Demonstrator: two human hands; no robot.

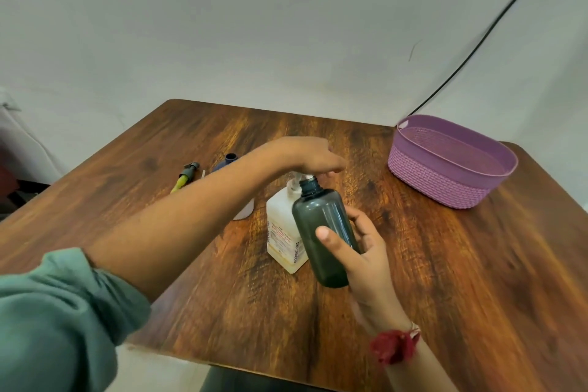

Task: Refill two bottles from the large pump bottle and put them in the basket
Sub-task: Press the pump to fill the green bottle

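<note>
Right hand [359, 251] fingers grip the grey bottle [321, 232] at the nozzle of the pump bottle [281, 226]; left hand [305, 154] fingers press flat on its pump; purple basket [439, 183] at two o'clock.

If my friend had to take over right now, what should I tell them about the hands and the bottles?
Left hand: presses on the pump of the large pump bottle.
Right hand: grips the dark bottle, uncapped, with its neck by the pump.
Second bottle: mostly hidden behind the left arm, with a spray head lying nearby on the table.
Basket: no bottle inside.
Done: the dark bottle is in place; its fill level is hard to tell.
Left: fill both bottles, then put them in the basket.
</note>
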